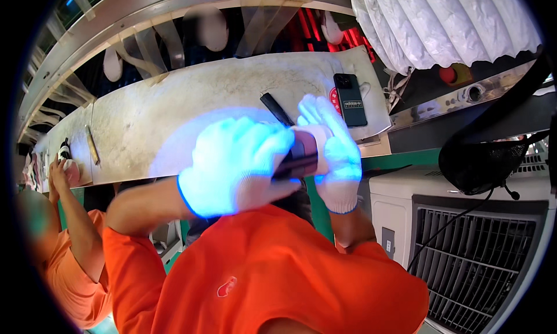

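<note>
At the edge of a stained off-white worktable (203, 90), left of an air cooler (392, 200), the left hand (235, 165) clamps its fingers on a mauve-and-black shoe (304, 145) while the right hand (338, 151) touches it, fingers straightened.

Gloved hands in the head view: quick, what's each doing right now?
Left hand: closed, holding a mauve-and-dark item, probably a shoe.
Right hand: open, fingers extended, apparently against the item's pale side.

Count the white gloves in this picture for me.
2: one glove on the person's left hand, another on the right hand, with a pinkish, dark item between them. Others could be hidden.
</note>
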Demonstrator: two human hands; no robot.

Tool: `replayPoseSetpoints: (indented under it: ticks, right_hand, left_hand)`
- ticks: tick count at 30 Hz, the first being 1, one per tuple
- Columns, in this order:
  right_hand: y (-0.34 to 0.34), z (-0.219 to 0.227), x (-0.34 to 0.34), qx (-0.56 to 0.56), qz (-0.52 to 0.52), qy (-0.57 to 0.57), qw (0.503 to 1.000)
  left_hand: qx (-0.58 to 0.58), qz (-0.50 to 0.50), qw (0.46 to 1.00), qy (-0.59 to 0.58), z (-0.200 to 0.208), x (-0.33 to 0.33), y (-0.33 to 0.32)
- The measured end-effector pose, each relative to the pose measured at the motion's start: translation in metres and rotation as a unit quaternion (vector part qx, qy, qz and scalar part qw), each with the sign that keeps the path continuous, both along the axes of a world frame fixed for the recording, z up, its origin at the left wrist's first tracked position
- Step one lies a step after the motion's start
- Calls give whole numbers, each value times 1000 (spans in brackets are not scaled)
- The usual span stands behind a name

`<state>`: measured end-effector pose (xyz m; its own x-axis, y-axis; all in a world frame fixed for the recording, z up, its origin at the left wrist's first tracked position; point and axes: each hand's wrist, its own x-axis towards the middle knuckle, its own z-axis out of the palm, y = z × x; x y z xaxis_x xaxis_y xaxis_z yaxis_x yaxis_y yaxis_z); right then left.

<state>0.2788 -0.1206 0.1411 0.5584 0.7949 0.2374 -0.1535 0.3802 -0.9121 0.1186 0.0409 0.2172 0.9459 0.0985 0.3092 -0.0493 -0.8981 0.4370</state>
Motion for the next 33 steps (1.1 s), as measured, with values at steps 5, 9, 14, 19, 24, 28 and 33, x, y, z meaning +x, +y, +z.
replayPoseSetpoints:
  ticks: [5, 9, 14, 19, 24, 28, 33]
  right_hand:
    - [-13, 11, -22, -87, -29, -116, 989]
    - [-17, 6, -21, -29, -24, -310, 950]
    - [-5, -16, -62, 48, -68, -316, 945]
    - [15, -44, -40, -38, -190, -397, 897]
    - [63, -129, 42, -358, -324, -600, 638]
    - [69, -143, 37, -364, -172, -561, 723]
    - [71, -108, 23, -339, -6, -405, 849]
  left_hand:
    - [49, 43, 972, -224, -54, -23, -24]
    - [11, -4, 964, -266, -56, -33, -11]
    - [-104, -28, 978, -181, -38, -56, 44]
    - [-174, 137, 969, -109, -30, -120, -6]
    - [-267, 275, 923, -25, -28, -133, -1]
    - [-144, 239, 960, 37, -31, -143, 20]
    - [-144, 291, 935, 140, -14, -134, 13]
